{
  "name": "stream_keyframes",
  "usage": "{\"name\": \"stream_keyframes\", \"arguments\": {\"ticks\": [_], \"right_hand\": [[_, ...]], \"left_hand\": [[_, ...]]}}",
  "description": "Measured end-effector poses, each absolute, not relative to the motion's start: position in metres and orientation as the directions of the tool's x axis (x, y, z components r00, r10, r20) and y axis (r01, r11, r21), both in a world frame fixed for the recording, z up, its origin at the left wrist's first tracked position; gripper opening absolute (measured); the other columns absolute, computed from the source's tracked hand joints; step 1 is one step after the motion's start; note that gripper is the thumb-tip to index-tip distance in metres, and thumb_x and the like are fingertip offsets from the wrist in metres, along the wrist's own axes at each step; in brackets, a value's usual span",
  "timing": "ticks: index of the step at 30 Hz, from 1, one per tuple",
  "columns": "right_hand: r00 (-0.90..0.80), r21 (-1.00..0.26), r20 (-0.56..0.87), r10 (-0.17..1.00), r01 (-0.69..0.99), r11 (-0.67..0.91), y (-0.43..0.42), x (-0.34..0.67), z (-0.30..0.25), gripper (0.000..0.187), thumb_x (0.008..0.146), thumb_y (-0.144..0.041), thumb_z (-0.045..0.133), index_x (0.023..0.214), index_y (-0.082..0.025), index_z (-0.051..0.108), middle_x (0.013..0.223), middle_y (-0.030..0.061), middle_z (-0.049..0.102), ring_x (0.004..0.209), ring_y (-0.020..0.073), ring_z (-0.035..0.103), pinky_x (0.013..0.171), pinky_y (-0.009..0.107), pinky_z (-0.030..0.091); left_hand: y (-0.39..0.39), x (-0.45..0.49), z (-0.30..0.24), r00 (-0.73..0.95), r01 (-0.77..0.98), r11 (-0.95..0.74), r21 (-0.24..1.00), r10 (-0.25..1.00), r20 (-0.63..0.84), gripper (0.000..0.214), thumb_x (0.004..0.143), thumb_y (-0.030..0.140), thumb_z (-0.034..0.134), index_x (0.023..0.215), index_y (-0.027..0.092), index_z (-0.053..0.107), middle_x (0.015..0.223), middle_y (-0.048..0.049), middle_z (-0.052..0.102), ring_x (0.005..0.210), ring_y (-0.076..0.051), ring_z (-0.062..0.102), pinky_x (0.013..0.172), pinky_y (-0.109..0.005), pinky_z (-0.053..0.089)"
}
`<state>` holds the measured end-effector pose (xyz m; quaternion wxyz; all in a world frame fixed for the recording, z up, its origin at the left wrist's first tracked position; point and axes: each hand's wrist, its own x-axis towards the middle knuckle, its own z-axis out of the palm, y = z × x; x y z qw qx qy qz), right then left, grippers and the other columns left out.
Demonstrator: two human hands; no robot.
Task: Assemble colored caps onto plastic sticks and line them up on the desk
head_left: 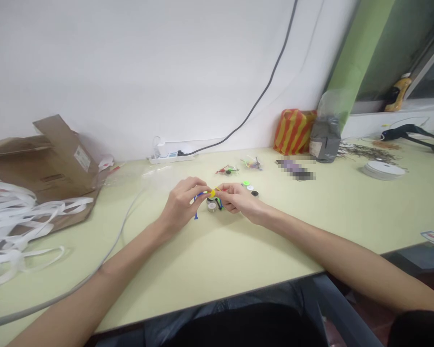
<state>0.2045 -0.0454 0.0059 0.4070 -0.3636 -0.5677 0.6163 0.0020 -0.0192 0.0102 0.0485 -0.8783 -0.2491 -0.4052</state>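
Over the middle of the table, my left hand and my right hand meet at a small yellow plastic piece. Fingertips of both hands pinch it; its exact kind is too small to tell. A thin blue plastic piece shows by the left fingers, and whether that hand also holds it I cannot tell. Just below the fingers sits a small round silvery container, with dark and green bits partly hidden beside it. Behind my right hand are more small round pieces, including a green one and a black-topped one.
Small coloured parts and a bagged bunch lie farther back. Left are a cardboard box, white ribbon and a grey cable. A power strip, striped bag and white reel line the back.
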Motion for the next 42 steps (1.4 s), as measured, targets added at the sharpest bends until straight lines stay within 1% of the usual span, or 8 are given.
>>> {"name": "stream_keyframes", "arguments": {"ticks": [2, 7, 10, 14, 19, 30, 35, 42], "right_hand": [[-0.357, -0.997, 0.017, 0.934, -0.075, -0.010, -0.044, 0.204, 0.007, 0.032, 0.084, -0.047, 0.069, 0.083, -0.020, 0.050, 0.051, -0.0112, 0.029, 0.044, 0.0054, 0.020, 0.046, 0.023, 0.010], [-0.036, -0.987, 0.143, 0.989, -0.078, 0.140, -0.039, 0.211, 0.017, 0.015, 0.082, -0.027, 0.065, 0.084, -0.020, 0.053, 0.054, -0.0100, 0.033, 0.044, 0.0056, 0.025, 0.044, 0.021, 0.015], [0.030, -0.981, 0.182, 0.983, -0.067, 0.184, -0.036, 0.217, 0.023, 0.014, 0.080, -0.025, 0.066, 0.081, -0.020, 0.053, 0.054, -0.0099, 0.032, 0.045, 0.0057, 0.025, 0.043, 0.021, 0.016], [0.043, -0.973, 0.222, 0.974, -0.057, 0.224, -0.035, 0.220, 0.028, 0.014, 0.078, -0.025, 0.067, 0.078, -0.019, 0.055, 0.053, -0.0094, 0.034, 0.046, 0.0057, 0.026, 0.045, 0.021, 0.021], [0.025, -0.966, 0.255, 0.967, -0.043, 0.256, -0.039, 0.219, 0.031, 0.012, 0.078, -0.026, 0.068, 0.079, -0.019, 0.058, 0.052, -0.0100, 0.035, 0.045, 0.0058, 0.027, 0.052, 0.024, 0.036], [0.019, -0.964, 0.266, 0.964, -0.024, 0.266, -0.040, 0.220, 0.032, 0.012, 0.079, -0.026, 0.068, 0.079, -0.019, 0.058, 0.051, -0.0094, 0.035, 0.045, 0.0066, 0.027, 0.048, 0.023, 0.028], [0.012, -0.962, 0.272, 0.962, -0.024, 0.272, -0.040, 0.221, 0.033, 0.013, 0.078, -0.027, 0.068, 0.079, -0.019, 0.057, 0.053, -0.0082, 0.039, 0.045, 0.0066, 0.029, 0.046, 0.022, 0.025], [0.000, -0.962, 0.274, 0.962, -0.016, 0.274, -0.041, 0.220, 0.033, 0.013, 0.078, -0.026, 0.067, 0.078, -0.019, 0.056, 0.054, -0.0088, 0.038, 0.046, 0.0064, 0.029, 0.049, 0.023, 0.031]], "left_hand": [[-0.017, 0.000, 0.012, 0.580, 0.485, -0.872, 0.059, 0.372, 0.725, 0.013, 0.097, 0.025, 0.057, 0.098, 0.021, 0.069, 0.093, -0.0053, 0.068, 0.088, -0.018, 0.061, 0.081, -0.034, 0.046], [-0.007, -0.010, 0.019, 0.690, 0.504, -0.860, -0.087, 0.340, 0.639, 0.016, 0.099, 0.023, 0.052, 0.095, 0.020, 0.068, 0.091, -0.0053, 0.069, 0.085, -0.018, 0.060, 0.077, -0.034, 0.042], [0.000, -0.017, 0.020, 0.765, 0.496, -0.857, -0.143, 0.353, 0.538, 0.021, 0.100, 0.020, 0.048, 0.093, 0.020, 0.068, 0.091, -0.0053, 0.069, 0.084, -0.018, 0.060, 0.076, -0.034, 0.041], [0.007, -0.021, 0.017, 0.810, 0.494, -0.858, -0.144, 0.393, 0.435, 0.023, 0.099, 0.018, 0.046, 0.093, 0.020, 0.068, 0.092, -0.0057, 0.069, 0.087, -0.019, 0.061, 0.077, -0.035, 0.042], [0.012, -0.024, 0.011, 0.813, 0.514, -0.849, -0.123, 0.437, 0.384, 0.024, 0.099, 0.020, 0.045, 0.094, 0.020, 0.069, 0.093, -0.0059, 0.068, 0.090, -0.020, 0.061, 0.079, -0.035, 0.042], [0.014, -0.024, 0.006, 0.808, 0.531, -0.845, -0.062, 0.484, 0.336, 0.026, 0.102, 0.028, 0.044, 0.097, 0.021, 0.069, 0.097, -0.0061, 0.068, 0.092, -0.020, 0.060, 0.081, -0.036, 0.041], [0.017, -0.025, 0.005, 0.807, 0.540, -0.839, -0.066, 0.495, 0.321, 0.027, 0.101, 0.029, 0.043, 0.096, 0.022, 0.069, 0.096, -0.0059, 0.068, 0.092, -0.021, 0.060, 0.080, -0.036, 0.041], [0.018, -0.025, 0.005, 0.802, 0.549, -0.834, -0.057, 0.506, 0.316, 0.031, 0.102, 0.030, 0.041, 0.095, 0.021, 0.069, 0.097, -0.0064, 0.068, 0.093, -0.021, 0.060, 0.081, -0.037, 0.041]]}}
